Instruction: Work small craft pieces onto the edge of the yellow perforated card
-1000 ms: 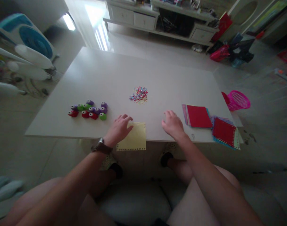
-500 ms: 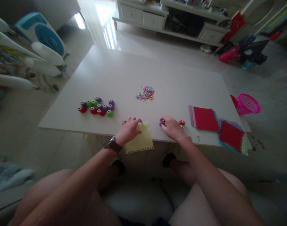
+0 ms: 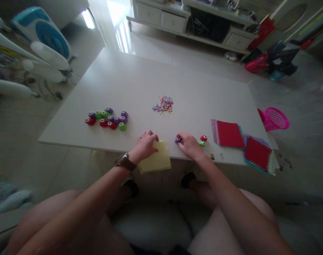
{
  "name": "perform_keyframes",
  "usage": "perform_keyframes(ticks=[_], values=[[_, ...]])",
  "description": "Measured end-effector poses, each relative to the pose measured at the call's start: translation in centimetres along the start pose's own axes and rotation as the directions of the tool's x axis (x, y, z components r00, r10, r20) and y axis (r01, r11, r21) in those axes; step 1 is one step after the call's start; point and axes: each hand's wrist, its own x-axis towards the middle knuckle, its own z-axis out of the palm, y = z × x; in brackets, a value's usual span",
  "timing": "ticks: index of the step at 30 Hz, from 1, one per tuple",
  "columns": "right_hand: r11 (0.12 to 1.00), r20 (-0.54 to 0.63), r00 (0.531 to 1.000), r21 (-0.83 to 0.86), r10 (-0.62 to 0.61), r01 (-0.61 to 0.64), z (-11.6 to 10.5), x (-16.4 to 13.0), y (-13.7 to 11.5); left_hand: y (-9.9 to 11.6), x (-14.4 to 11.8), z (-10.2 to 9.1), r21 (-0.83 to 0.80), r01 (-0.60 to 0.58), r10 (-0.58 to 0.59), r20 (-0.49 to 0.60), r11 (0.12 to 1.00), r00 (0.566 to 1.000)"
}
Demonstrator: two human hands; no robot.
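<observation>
I have the left hand (image 3: 146, 144) pressed flat, fingers together, on a yellow paper sheet (image 3: 155, 159) overhanging the table (image 3: 140, 81) near edge. The right hand (image 3: 188, 143) pinches a purple craft punch (image 3: 177, 139). Just right lie red (image 3: 203, 137) and green (image 3: 202, 143) punches; farther right, a red paper stack (image 3: 229, 133).

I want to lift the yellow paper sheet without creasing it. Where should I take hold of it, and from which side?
Probably the near edge of the yellow paper sheet, from the person's own side. That part overhangs the edge of the white table, so a thumb and finger could pinch it above and below. The far part lies flat, with the left hand resting on its far left corner.
</observation>
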Motion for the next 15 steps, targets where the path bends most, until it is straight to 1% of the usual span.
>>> perform_keyframes(ticks=[2, 3, 6, 7, 8, 9, 11, 13, 15], values=[[0.997, -0.07, 0.997, -0.067, 0.04, -0.045, -0.4, 0.2, 0.7, -0.1, 0.1, 0.1, 0.002, -0.01, 0.01, 0.002, 1.0, 1.0], [0.991, -0.123, 0.99, -0.104, 0.066, -0.079, -0.9, 0.3, 1.1, -0.2, 0.1, 0.2, -0.005, -0.015, 0.015, 0.006, 1.0, 1.0], [0.966, -0.279, 0.948, -0.163, 0.15, -0.201, -2.9, 0.5, 2.5, -0.3, 0.1, 0.4, -0.027, -0.024, 0.025, 0.024, 0.999, 0.999], [0.958, -0.299, 0.937, -0.16, 0.181, -0.236, -3.6, 0.5, 2.8, -0.4, 0.1, 0.4, -0.033, -0.022, 0.023, 0.027, 0.999, 0.999], [0.952, -0.294, 0.932, -0.153, 0.213, -0.266, -4.4, 0.4, 3.2, -0.4, 0.1, 0.5, -0.038, -0.02, 0.021, 0.03, 0.999, 0.999], [0.946, -0.264, 0.933, -0.148, 0.244, -0.289, -5.1, 0.3, 3.4, -0.4, 0.1, 0.5, -0.042, -0.018, 0.019, 0.031, 0.999, 0.999], [0.94, -0.151, 0.948, -0.153, 0.282, -0.304, -6.0, -0.1, 3.8, -0.4, 0.2, 0.6, -0.045, -0.016, 0.017, 0.028, 0.999, 0.999], [0.943, -0.016, 0.958, -0.168, 0.287, -0.286, -6.2, -0.5, 4.2, -0.4, 0.3, 0.7, -0.045, -0.019, 0.02, 0.027, 0.999, 0.999], [0.949, 0.083, 0.957, -0.178, 0.276, -0.258, -5.8, -1.0, 4.6, -0.4, 0.4, 0.7, -0.049, -0.023, 0.025, 0.027, 0.999, 0.999]])
